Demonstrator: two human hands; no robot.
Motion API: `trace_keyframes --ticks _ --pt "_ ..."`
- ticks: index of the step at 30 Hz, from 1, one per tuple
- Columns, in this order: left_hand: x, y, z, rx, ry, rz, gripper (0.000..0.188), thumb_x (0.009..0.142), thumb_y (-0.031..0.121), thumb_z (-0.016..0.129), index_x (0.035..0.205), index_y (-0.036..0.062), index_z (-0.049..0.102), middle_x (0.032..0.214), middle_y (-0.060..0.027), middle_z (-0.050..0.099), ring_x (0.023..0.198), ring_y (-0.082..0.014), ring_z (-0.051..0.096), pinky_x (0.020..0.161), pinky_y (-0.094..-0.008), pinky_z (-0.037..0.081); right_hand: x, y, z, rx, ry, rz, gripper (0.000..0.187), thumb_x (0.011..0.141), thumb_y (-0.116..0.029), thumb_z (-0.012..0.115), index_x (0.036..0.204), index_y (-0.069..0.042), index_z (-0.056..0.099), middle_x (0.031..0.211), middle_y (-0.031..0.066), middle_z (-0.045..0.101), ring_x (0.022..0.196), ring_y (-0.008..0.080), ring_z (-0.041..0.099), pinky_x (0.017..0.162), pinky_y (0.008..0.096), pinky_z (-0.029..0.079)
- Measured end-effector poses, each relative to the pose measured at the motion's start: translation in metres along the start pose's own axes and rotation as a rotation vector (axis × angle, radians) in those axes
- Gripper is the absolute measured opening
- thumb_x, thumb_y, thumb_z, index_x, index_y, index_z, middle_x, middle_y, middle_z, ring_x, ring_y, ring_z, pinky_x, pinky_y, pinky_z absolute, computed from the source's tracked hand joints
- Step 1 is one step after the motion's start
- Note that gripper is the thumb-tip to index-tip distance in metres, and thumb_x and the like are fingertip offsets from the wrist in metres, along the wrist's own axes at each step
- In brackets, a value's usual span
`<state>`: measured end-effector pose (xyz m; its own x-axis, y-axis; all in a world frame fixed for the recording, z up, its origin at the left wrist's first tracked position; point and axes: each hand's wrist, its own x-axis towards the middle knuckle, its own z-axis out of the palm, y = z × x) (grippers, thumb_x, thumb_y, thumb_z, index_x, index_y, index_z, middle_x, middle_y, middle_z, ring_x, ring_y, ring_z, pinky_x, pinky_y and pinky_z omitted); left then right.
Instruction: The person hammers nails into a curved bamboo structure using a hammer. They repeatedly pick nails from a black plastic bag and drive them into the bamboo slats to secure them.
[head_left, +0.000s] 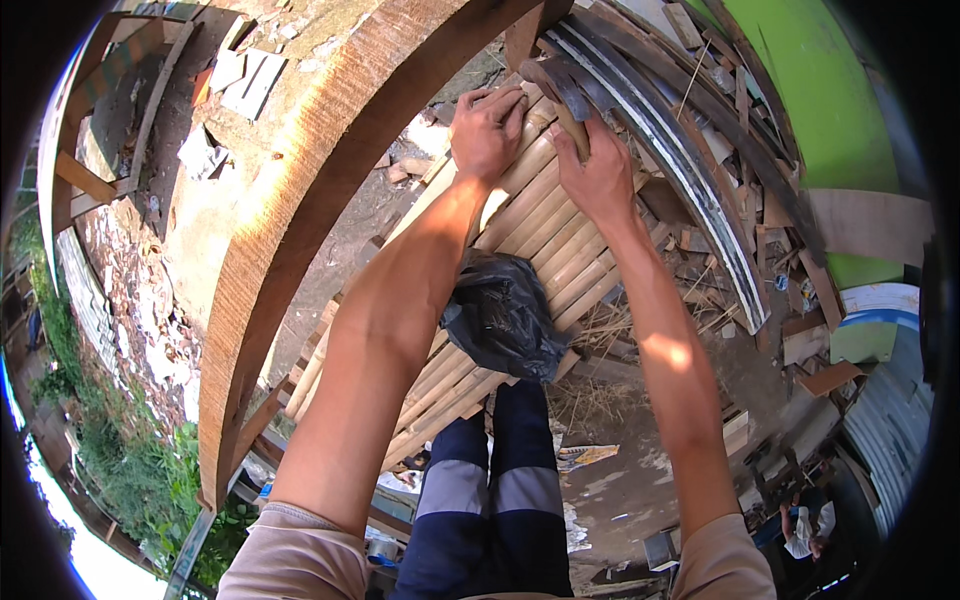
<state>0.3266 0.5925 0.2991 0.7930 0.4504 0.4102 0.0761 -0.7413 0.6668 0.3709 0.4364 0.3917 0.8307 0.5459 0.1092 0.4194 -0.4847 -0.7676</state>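
Note:
My right hand is wrapped round the wooden handle of a hammer, close below its dark metal head. The head is over the far end of a slatted bamboo bench. My left hand rests on that same far end, just left of the hammer, its fingers curled down; whatever they pinch is hidden. Between my forearms, a crumpled black plastic bag lies on the slats, its mouth open with small dark bits inside that I cannot make out.
A thick curved-looking wooden beam runs along the left of the bench. Long timber pieces and a dark, white-edged strip lie to the right, by a green wall. Wood scraps litter the ground. A person is at the lower right.

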Motion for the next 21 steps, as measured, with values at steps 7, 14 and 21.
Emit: trace_keyframes --ticks 7,14,21 --pt "0.0 -0.001 0.0 -0.006 0.007 -0.007 0.015 0.089 0.019 0.071 0.1 0.0109 0.077 0.106 -0.0021 0.076 0.098 -0.0271 0.067 0.094 -0.0368 0.049 0.002 -0.007 -0.005 0.027 -0.029 0.013 0.035 0.093 -0.017 0.063 0.12 0.004 0.058 0.101 0.0324 0.066 0.094 0.0527 0.062 0.082 0.0548 0.05" --pt "0.002 0.012 -0.004 0.002 -0.014 -0.099 0.02 0.086 0.026 0.076 0.1 0.0123 0.078 0.106 -0.0028 0.077 0.102 -0.0284 0.064 0.092 -0.0371 0.053 -0.01 0.01 0.002 0.001 0.02 -0.004 0.036 0.094 -0.02 0.063 0.121 0.004 0.058 0.1 0.0336 0.066 0.092 0.0529 0.063 0.08 0.0545 0.05" --pt "0.003 0.009 -0.006 -0.025 -0.033 -0.158 0.019 0.089 0.029 0.075 0.098 0.0131 0.079 0.104 -0.0024 0.077 0.101 -0.0278 0.064 0.091 -0.0372 0.053 -0.008 0.003 0.003 -0.013 0.015 0.002 0.038 0.093 -0.02 0.063 0.123 0.003 0.058 0.097 0.0323 0.066 0.09 0.0528 0.063 0.079 0.0551 0.051"
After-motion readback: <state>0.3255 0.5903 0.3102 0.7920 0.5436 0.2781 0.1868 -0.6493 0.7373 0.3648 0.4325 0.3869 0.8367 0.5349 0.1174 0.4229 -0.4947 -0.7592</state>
